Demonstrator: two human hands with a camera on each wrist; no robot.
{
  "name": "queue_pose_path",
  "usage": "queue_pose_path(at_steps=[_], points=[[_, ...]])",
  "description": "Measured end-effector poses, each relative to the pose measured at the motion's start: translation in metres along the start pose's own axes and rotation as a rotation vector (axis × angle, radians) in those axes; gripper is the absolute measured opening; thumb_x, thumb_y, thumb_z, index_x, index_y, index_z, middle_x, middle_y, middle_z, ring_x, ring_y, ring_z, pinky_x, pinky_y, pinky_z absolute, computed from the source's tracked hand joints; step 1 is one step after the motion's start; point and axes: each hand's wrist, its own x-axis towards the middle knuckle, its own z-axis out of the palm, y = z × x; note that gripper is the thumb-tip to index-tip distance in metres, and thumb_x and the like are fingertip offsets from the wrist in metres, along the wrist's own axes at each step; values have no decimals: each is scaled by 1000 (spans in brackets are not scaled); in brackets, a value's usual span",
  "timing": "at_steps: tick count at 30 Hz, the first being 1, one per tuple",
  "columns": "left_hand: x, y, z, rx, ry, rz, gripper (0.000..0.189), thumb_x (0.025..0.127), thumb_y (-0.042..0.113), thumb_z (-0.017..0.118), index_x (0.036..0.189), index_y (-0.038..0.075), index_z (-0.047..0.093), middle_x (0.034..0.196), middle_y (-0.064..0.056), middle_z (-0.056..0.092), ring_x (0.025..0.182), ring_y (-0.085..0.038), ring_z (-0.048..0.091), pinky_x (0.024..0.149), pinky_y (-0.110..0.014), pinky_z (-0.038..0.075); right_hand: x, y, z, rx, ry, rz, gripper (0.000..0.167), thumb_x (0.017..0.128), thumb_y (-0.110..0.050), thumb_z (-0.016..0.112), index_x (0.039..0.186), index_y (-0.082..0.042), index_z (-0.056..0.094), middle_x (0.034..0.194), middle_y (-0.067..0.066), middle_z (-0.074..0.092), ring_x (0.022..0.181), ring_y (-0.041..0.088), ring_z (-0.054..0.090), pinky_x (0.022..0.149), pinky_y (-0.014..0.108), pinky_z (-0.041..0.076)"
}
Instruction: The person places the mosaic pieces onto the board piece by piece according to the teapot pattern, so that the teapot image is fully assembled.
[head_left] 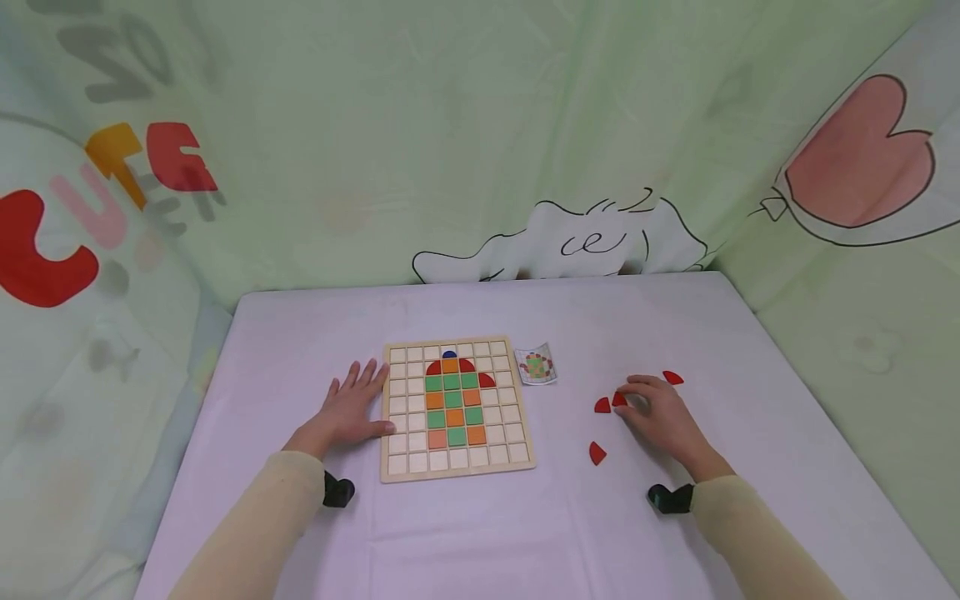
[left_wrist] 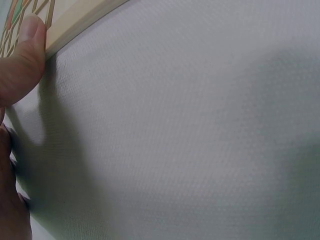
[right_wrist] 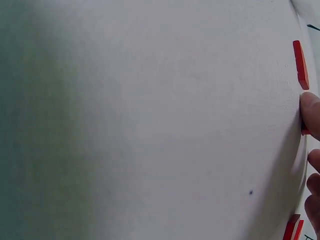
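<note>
A wooden grid board (head_left: 459, 468) lies on the table with green and orange squares, red quarter-circles and a blue piece at the top of its pattern. My left hand (head_left: 352, 412) rests at its left edge, fingers spread; in the left wrist view the thumb (left_wrist: 31, 52) lies over the wooden rim. To the right, my right hand (head_left: 663, 421) pinches a red quarter-circle piece (head_left: 618, 399) between thumb and fingers, low over the cloth. Close beside it lies another red piece (head_left: 602, 406). The right wrist view shows the held piece (right_wrist: 306, 131) mostly hidden behind the thumb.
More red quarter-circles lie around the right hand, one nearer me (head_left: 597, 453) and one beyond the hand (head_left: 672, 377). A small pattern card (head_left: 536, 364) sits beside the board's upper right corner. Printed curtains (head_left: 360, 167) stand behind the pale tablecloth (head_left: 480, 542).
</note>
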Motion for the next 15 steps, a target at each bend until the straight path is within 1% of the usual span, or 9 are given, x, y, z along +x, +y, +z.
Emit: queue_pose_path(at_steps=[6, 12, 15], points=[[-1, 0, 0, -5, 4, -2, 106, 89, 44, 77, 165, 8, 13, 173, -18, 4, 159, -43, -4, 126, -67, 1, 1, -2, -3, 14, -13, 8, 29, 91, -9, 75, 118, 1, 71, 138, 31, 55, 132, 51, 45, 106, 66, 46], [2, -1, 1, -7, 1, -2, 106, 89, 44, 77, 165, 9, 12, 173, -18, 3, 159, -42, -6, 126, -66, -1, 2, -2, -1, 28, -23, 50, 29, 93, -11, 73, 119, 3, 70, 140, 30, 53, 134, 51, 44, 107, 65, 45], [3, -2, 2, -6, -3, -3, 106, 89, 44, 76, 165, 9, 12, 173, -17, 2, 159, -42, -6, 126, -66, -1, 3, -4, -1, 39, -7, 41, 30, 93, -10, 72, 120, 3, 70, 141, 29, 53, 134, 50, 44, 106, 65, 46]])
